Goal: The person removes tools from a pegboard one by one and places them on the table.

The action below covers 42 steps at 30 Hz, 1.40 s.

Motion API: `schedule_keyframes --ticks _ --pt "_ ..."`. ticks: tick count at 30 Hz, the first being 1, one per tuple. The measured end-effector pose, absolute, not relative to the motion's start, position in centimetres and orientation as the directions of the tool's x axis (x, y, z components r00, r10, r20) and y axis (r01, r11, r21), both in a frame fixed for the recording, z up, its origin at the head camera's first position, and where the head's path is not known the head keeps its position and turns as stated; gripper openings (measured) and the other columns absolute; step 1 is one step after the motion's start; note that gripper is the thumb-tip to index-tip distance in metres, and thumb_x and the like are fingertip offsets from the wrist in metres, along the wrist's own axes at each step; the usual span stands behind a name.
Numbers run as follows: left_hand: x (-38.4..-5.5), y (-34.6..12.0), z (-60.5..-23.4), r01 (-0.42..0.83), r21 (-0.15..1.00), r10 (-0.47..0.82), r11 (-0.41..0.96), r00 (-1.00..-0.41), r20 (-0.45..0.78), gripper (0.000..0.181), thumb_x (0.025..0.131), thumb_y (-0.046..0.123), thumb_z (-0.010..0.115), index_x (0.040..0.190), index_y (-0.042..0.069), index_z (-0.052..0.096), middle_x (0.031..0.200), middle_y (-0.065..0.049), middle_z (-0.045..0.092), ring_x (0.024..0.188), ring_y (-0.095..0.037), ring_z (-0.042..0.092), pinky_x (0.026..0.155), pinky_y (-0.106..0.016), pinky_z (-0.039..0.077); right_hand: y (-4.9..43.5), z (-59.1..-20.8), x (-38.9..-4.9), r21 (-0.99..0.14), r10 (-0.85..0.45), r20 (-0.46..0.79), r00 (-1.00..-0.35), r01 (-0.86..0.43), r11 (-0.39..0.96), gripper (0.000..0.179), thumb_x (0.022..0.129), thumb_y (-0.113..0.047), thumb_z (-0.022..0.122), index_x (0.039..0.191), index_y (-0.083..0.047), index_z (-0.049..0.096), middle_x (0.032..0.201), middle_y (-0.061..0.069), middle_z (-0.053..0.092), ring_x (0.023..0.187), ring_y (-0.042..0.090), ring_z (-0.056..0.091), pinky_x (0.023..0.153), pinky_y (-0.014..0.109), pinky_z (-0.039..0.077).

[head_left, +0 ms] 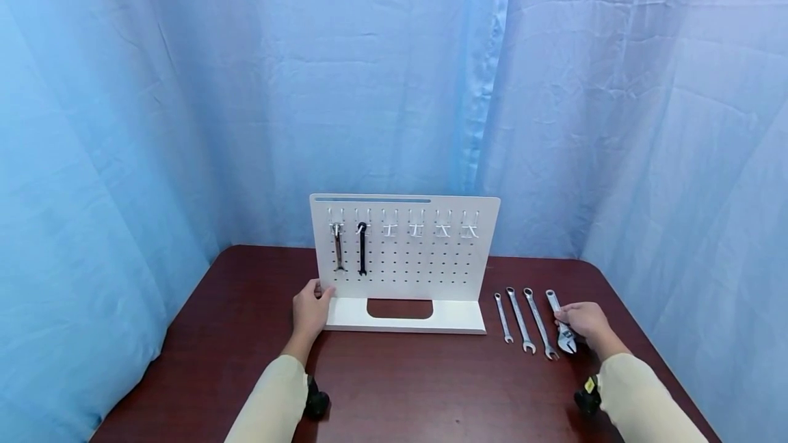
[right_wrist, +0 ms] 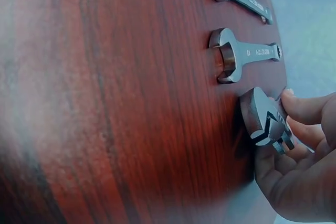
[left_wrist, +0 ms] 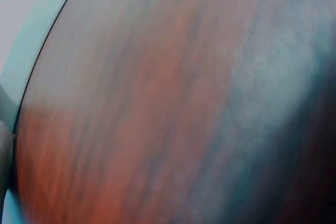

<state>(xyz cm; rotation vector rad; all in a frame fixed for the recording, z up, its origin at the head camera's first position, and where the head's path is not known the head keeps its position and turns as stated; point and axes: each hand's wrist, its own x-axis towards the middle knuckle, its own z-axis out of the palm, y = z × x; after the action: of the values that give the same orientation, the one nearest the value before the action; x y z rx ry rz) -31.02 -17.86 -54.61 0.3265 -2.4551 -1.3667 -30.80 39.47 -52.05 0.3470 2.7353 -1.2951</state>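
Pale blue fabric curtains (head_left: 382, 101) hang in soft creases around the dark red-brown table (head_left: 425, 395), whose surface carries streaked wood grain and a dull sheen. On it stands a white pegboard (head_left: 425, 265), its panel punched with rows of small slots; a flat base, cut with a rounded opening, seems meant to keep it upright.

The left hand (head_left: 310, 307) is clamped on the pegboard's lower left edge, thumb across the front, probably to steady it. The right hand (head_left: 586, 320) is closed around the handle of a silver adjustable wrench (head_left: 566, 339) at the right end of the table, leaving the broad, blunt head free; whether that wrench is clear of the wood I cannot tell.

Just beside it, three silver combination wrenches (head_left: 521, 320) lie spaced in a row, ring ends away from the person, perhaps for easy picking. A shiny silver wrench (head_left: 338, 251) and a slim black wrench (head_left: 362, 251) hang by their upper ends, open ends down. They occupy the two leftmost of six small hooks (head_left: 416, 230); four are bare.
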Motion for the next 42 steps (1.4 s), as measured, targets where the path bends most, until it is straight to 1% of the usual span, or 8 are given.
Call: schedule_keyframes --ticks 3,5,10,15,24,31,38,42 --pt "-31.0 -17.8 -54.5 -0.047 0.852 -0.34 0.522 -0.927 0.157 0.042 0.099 0.026 0.067 0.131 0.0 0.061 0.121 -0.02 0.065 0.115 -0.033 0.06 0.095 -0.05 0.049 39.3 -51.9 -30.8 -0.695 0.193 -0.17 -0.966 0.257 0.672 0.026 0.096 -0.01 0.063 0.101 0.014 0.071 0.093 0.023 0.067 0.081 0.029 0.06 0.064 0.037 0.049" --pt "-30.9 -17.8 -54.5 -0.048 0.853 -0.341 0.52 -0.927 0.155 0.042 0.099 0.026 0.067 0.131 0.0 0.061 0.122 -0.02 0.065 0.115 -0.033 0.06 0.096 -0.05 0.049 39.2 -51.9 -30.7 -0.663 0.207 -0.158 -0.965 0.259 0.702 0.024 0.094 -0.012 0.065 0.097 0.011 0.073 0.094 0.023 0.068 0.082 0.03 0.06 0.063 0.037 0.049" --pt "-30.7 -17.7 -54.5 -0.045 0.859 -0.338 0.51 -0.929 0.153 0.042 0.1 0.026 0.067 0.132 0.0 0.061 0.122 -0.02 0.064 0.116 -0.033 0.06 0.096 -0.05 0.049 39.0 -51.9 -30.5 -0.596 0.201 -0.115 -0.973 0.23 0.769 0.021 0.092 -0.013 0.066 0.078 0.002 0.073 0.073 0.01 0.065 0.067 0.024 0.057 0.056 0.035 0.045" --pt "-30.7 -17.8 -54.6 -0.047 0.862 -0.343 0.505 -0.927 0.15 0.042 0.1 0.027 0.066 0.132 0.0 0.061 0.123 -0.02 0.064 0.116 -0.033 0.059 0.097 -0.05 0.048 38.7 -51.7 -30.5 -0.538 0.198 -0.1 -0.975 0.221 0.814 0.03 0.091 -0.013 0.066 0.062 -0.007 0.063 0.058 0.002 0.054 0.056 0.021 0.052 0.051 0.034 0.04" --pt "-30.9 -17.8 -54.7 -0.048 0.862 -0.354 0.504 -0.923 0.155 0.042 0.099 0.025 0.067 0.131 0.0 0.061 0.124 -0.021 0.064 0.118 -0.034 0.059 0.098 -0.051 0.048 37.6 -50.5 -30.0 -0.52 0.227 -0.11 -0.968 0.251 0.816 0.026 0.091 -0.012 0.064 0.066 -0.005 0.064 0.063 0.007 0.057 0.059 0.024 0.054 0.053 0.036 0.043" --pt "-30.9 -17.9 -54.7 -0.044 0.863 -0.353 0.503 -0.922 0.159 0.042 0.099 0.025 0.067 0.132 -0.002 0.06 0.123 -0.022 0.064 0.117 -0.034 0.059 0.098 -0.051 0.048 37.3 -50.7 -29.9 -0.509 0.243 -0.11 -0.964 0.264 0.819 0.03 0.091 -0.012 0.063 0.062 -0.011 0.059 0.059 0.003 0.053 0.058 0.024 0.051 0.053 0.037 0.041" --pt "-30.9 -17.8 -54.8 -0.046 0.856 -0.357 0.515 -0.92 0.165 0.041 0.099 0.025 0.067 0.13 -0.001 0.061 0.121 -0.021 0.065 0.115 -0.034 0.06 0.095 -0.051 0.049 37.3 -51.0 -29.8 -0.498 0.251 -0.102 -0.962 0.268 0.824 0.029 0.092 -0.013 0.063 0.064 -0.01 0.059 0.063 0.005 0.055 0.061 0.024 0.052 0.055 0.038 0.041" --pt "-30.9 -17.7 -54.7 -0.047 0.851 -0.353 0.523 -0.921 0.166 0.041 0.099 0.025 0.067 0.13 -0.001 0.061 0.121 -0.021 0.065 0.115 -0.034 0.06 0.095 -0.051 0.05 37.3 -51.1 -29.6 -0.508 0.251 -0.097 -0.963 0.264 0.82 0.032 0.093 -0.013 0.062 0.062 -0.011 0.057 0.06 0.003 0.052 0.057 0.023 0.05 0.052 0.037 0.04"
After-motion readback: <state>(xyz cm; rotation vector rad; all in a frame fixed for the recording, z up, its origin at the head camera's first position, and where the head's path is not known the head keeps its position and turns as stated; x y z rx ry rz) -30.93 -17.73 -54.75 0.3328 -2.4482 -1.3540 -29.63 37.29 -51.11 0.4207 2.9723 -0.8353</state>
